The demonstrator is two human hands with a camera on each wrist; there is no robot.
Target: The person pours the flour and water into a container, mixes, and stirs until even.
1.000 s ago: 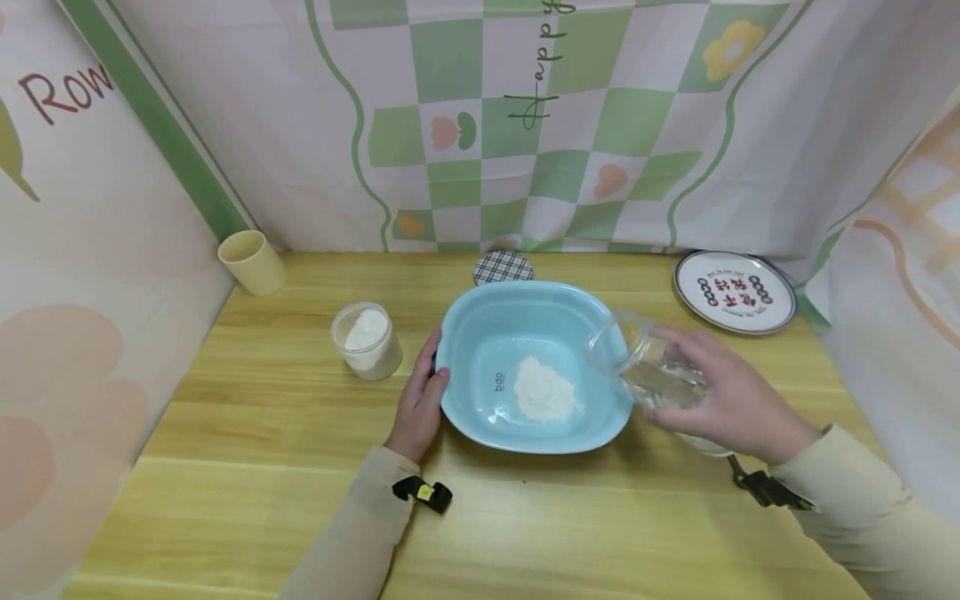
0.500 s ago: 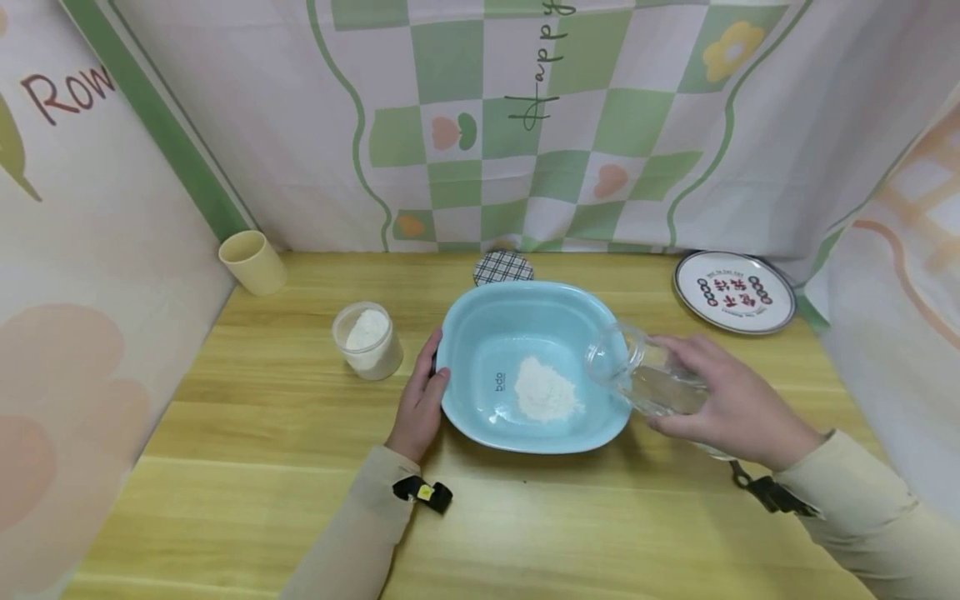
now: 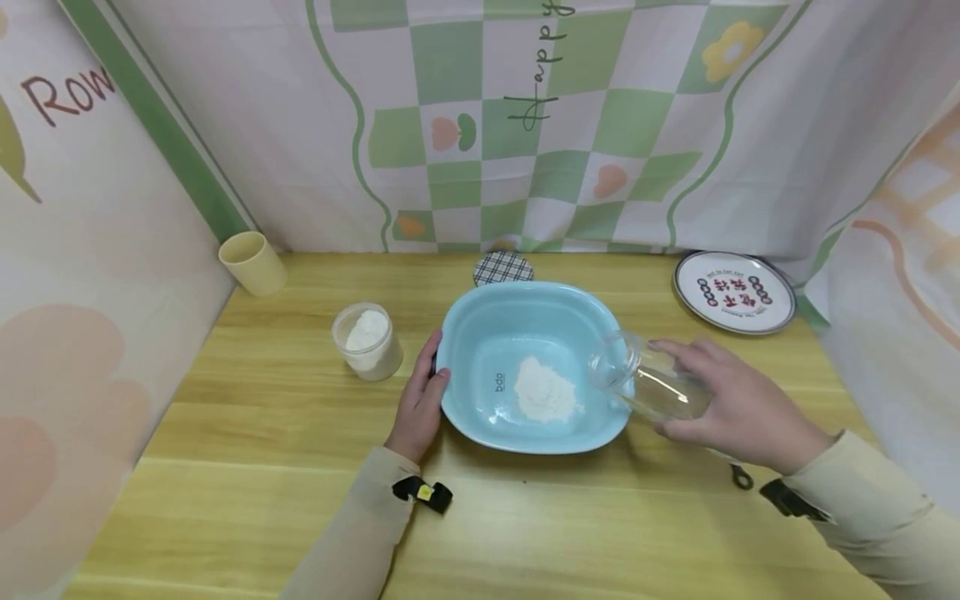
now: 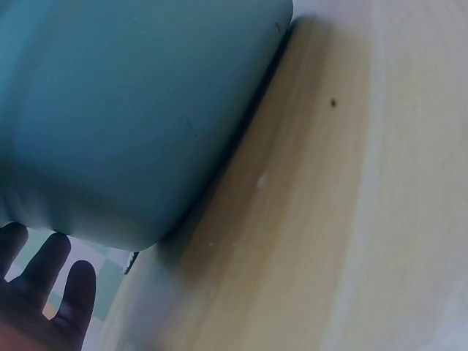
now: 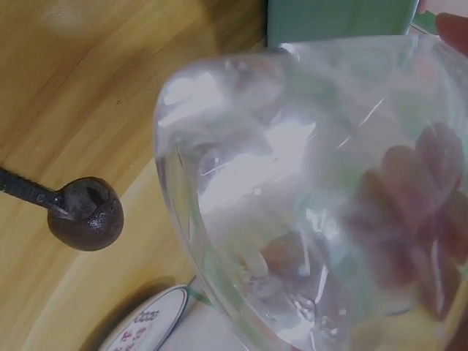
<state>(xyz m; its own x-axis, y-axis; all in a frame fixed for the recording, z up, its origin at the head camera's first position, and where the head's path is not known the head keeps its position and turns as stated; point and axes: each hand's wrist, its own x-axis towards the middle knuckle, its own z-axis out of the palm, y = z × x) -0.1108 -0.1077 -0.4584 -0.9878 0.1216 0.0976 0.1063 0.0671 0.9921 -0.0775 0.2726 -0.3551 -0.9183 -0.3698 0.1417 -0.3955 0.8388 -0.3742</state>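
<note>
Transparent jar [image 3: 663,388]: tilted over the blue basin [image 3: 472,333]'s right rim, mouth toward the table [image 3: 255,442]'s left edge.
Right grip [image 3: 738,408]: nearer; grasped the jar.
Left grip [image 3: 420,408]: touched the basin, fingers straight.

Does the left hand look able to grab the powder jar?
Probably yes: the jar of white powder stands close beside the left hand, nothing between them, though that hand touches the blue basin.

The basin [image 3: 480,342] bears "bdo", the back cloth [image 3: 573,125] "Happy", the left cloth [image 3: 82,200] "Row", the plate [image 3: 735,293] red Chinese characters
</note>
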